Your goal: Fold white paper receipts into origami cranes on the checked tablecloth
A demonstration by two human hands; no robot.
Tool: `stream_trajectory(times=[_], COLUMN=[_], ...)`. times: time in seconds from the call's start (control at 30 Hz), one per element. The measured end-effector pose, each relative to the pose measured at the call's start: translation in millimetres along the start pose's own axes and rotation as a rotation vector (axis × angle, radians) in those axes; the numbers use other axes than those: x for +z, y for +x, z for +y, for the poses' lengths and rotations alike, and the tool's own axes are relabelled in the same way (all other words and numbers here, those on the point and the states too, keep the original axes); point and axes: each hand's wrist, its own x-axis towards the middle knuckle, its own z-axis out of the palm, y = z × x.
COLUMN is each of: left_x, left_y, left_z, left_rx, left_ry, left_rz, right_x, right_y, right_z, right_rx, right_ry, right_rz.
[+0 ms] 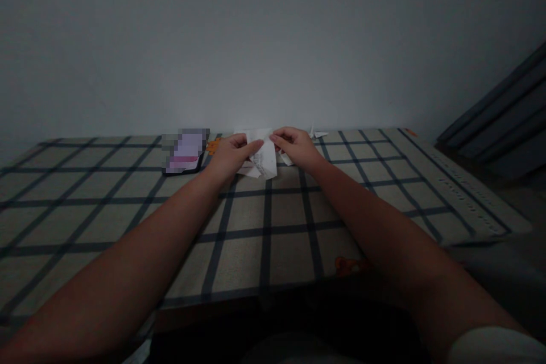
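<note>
Both hands meet over the far middle of the table, around a white sheet of paper (267, 160) with faint dark marks near its lower part. My left hand (232, 154) grips the paper's left side, thumb lying on top. At the upper right edge, my right hand (295, 145) pinches the same paper between thumb and fingers. More white paper shows beneath and beside it, partly hidden by the hands. Left of my left hand lies a phone (186, 151) with a lit screen, partly blurred out.
A checked tablecloth (247, 239) covers the table. A small folded white paper piece (318, 133) lies just beyond my right hand. A plain wall (273, 40) rises behind the table's far edge. Dark folded fabric (503, 114) hangs at the right.
</note>
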Motion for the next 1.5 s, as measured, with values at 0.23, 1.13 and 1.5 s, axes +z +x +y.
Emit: stream_trajectory(times=[0.23,1.13,1.5], left_x=[-0.8,-3.7,-7.4], left_y=[1,8,9], left_z=[-1,-5,-8], left_rx=[0.011,-0.021,0.03], left_ry=[0.022,-0.005,0.117], left_rz=[-0.006,0.018,0.066], right_x=[0,-6,-6], right_y=[-1,4,5], right_z=[-3,4,5], right_rx=[0.007,0.027,0.177], right_ry=[-0.033,-0.072,0.068], right_rz=[-0.009,0.024,0.07])
